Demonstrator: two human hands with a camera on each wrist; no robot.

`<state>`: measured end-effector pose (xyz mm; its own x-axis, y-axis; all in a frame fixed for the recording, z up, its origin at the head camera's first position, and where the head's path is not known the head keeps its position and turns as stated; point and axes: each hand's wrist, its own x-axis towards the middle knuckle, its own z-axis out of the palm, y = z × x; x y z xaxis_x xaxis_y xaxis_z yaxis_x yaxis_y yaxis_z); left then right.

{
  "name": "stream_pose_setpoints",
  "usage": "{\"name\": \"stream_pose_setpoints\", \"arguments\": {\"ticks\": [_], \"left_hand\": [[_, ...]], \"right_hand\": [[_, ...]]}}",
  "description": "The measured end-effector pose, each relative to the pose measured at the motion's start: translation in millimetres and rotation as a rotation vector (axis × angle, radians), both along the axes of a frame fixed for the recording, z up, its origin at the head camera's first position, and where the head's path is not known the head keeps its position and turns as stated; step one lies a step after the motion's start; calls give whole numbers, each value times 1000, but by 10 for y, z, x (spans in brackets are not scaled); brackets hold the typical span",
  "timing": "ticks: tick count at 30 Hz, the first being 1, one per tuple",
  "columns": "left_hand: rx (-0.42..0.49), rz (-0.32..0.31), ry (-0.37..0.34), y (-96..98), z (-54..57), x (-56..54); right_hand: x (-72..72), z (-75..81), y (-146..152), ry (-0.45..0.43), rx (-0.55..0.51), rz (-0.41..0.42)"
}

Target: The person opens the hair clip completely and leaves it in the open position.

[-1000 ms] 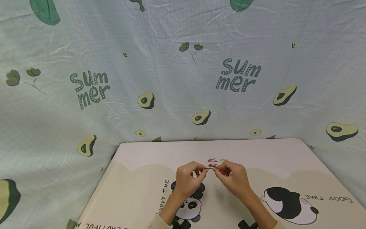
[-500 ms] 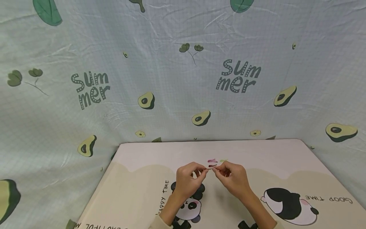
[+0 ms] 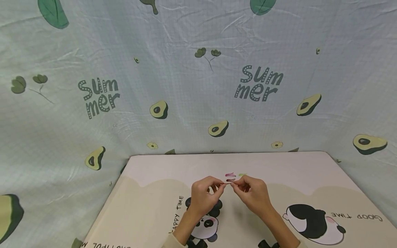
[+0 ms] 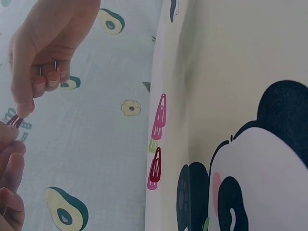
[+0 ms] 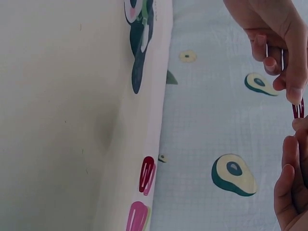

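Note:
Between both hands, above the table, is a dark red snap hair clip (image 5: 299, 109). My left hand (image 3: 207, 194) pinches one end of it between thumb and forefinger; my right hand (image 3: 252, 193) pinches the other end the same way. In the left wrist view the clip's slotted middle (image 4: 16, 121) shows between the fingertips, while its ends are hidden. Beyond the hands, more snap clips lie on the table: a dark red clip (image 4: 156, 166), pink clips (image 4: 161, 110) and a green clip (image 4: 153, 145), several of them overlapping in the left wrist view.
The table (image 3: 149, 213) has a pale cover printed with a panda (image 3: 207, 225), a black-and-white animal (image 3: 314, 224) and lettering. A light cloth (image 3: 186, 86) with avocado prints hangs behind and at the sides of the table.
Both hands stay in place with their pinch on the dark red hair clip. The head view tilts up very slightly, so the background sits a little lower.

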<state>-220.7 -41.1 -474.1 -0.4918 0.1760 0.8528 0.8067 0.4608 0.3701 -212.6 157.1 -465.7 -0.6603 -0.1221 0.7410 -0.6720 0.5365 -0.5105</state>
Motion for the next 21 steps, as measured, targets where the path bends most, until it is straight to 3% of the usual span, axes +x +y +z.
{"name": "stream_pose_setpoints", "arguments": {"ticks": [21], "left_hand": [[9,6,-1,14,-4,6]], "right_hand": [[1,2,-1,21,1,-6]]}}
